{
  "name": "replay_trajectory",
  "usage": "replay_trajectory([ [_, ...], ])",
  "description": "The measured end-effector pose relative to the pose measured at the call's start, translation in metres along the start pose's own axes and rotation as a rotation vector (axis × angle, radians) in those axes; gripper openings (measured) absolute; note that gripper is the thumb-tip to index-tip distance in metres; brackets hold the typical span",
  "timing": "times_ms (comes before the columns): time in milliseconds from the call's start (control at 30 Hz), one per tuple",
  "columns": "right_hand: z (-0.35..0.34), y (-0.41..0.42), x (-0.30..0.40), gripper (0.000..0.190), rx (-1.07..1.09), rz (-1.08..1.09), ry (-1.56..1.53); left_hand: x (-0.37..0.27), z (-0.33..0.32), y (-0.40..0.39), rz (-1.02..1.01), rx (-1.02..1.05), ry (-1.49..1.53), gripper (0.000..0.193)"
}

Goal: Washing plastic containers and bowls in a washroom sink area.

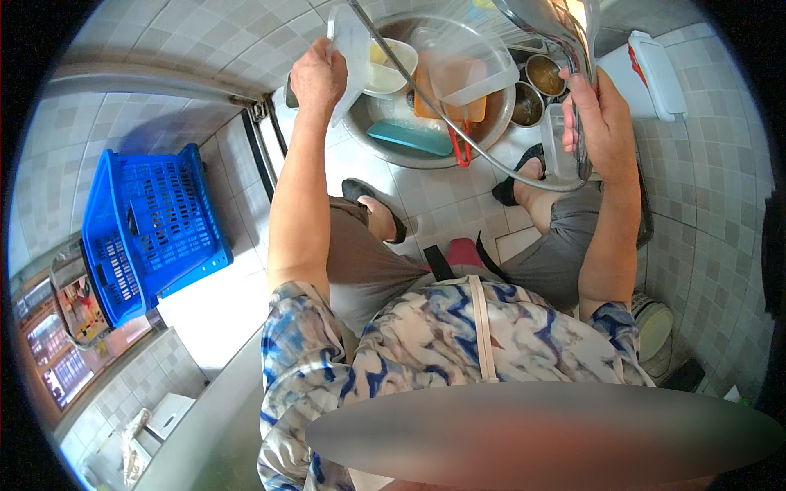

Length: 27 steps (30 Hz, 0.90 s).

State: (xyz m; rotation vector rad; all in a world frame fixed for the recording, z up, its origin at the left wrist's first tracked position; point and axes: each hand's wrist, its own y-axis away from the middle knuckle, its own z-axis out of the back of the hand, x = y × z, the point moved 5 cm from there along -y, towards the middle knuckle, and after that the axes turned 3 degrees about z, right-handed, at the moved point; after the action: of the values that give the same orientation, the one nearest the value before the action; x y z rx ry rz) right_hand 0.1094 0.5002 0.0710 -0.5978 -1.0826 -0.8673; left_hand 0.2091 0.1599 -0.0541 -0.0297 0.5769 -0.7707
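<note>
My right hand (599, 126) grips a chrome hand shower (552, 30), and water sprays from its head towards the left. Its metal hose (424, 92) loops across the view in front of the basin. In my left hand (319, 73) is a translucent plastic lid or shallow container (351, 55), held tilted at the basin's left edge. Below the spray stands a large round metal basin (393, 153). A clear plastic box (473, 70), a white bowl (393, 80), an orange plastic piece (433, 101), a teal lid (408, 137) and a red-handled utensil (462, 144) lie in it.
Two metal pots (528, 104) with liquid stand right of the basin, near a clear container (556, 138). A white lidded bin (657, 77) is by the right wall. On the left are blue plastic baskets (166, 227). My feet are on the tiled floor (442, 202).
</note>
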Motion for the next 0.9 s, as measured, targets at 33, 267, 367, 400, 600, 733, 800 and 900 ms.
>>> replay_trajectory([
  [33,0.000,0.000,0.000,0.032,-0.001,-0.001,-0.002,0.001,0.001,0.000,-0.002,0.001,-0.001,0.033],
  [267,0.003,0.002,0.005,0.033,-0.010,0.048,-0.019,0.000,0.007,-0.003,0.012,-0.092,0.037,0.028],
  [367,0.009,0.003,0.006,0.034,-0.031,0.044,-0.051,0.012,-0.001,-0.011,0.007,-0.141,0.194,0.026],
  [400,0.011,0.003,0.004,0.035,-0.047,0.030,-0.065,0.014,-0.001,-0.013,0.025,-0.153,0.337,0.027],
  [600,0.010,0.003,0.005,0.036,-0.062,0.022,-0.119,0.038,-0.043,-0.002,0.525,-0.064,1.205,0.028],
  [733,0.010,0.005,0.010,0.037,-0.052,0.017,-0.054,0.065,-0.101,0.012,0.740,0.004,1.409,0.038],
  [800,0.002,0.006,0.013,0.034,0.018,0.013,-0.108,0.078,-0.125,0.025,0.841,-0.032,1.473,0.041],
  [900,-0.003,0.007,0.014,0.031,0.076,0.027,-0.084,0.081,-0.155,0.043,0.975,0.081,1.495,0.042],
])
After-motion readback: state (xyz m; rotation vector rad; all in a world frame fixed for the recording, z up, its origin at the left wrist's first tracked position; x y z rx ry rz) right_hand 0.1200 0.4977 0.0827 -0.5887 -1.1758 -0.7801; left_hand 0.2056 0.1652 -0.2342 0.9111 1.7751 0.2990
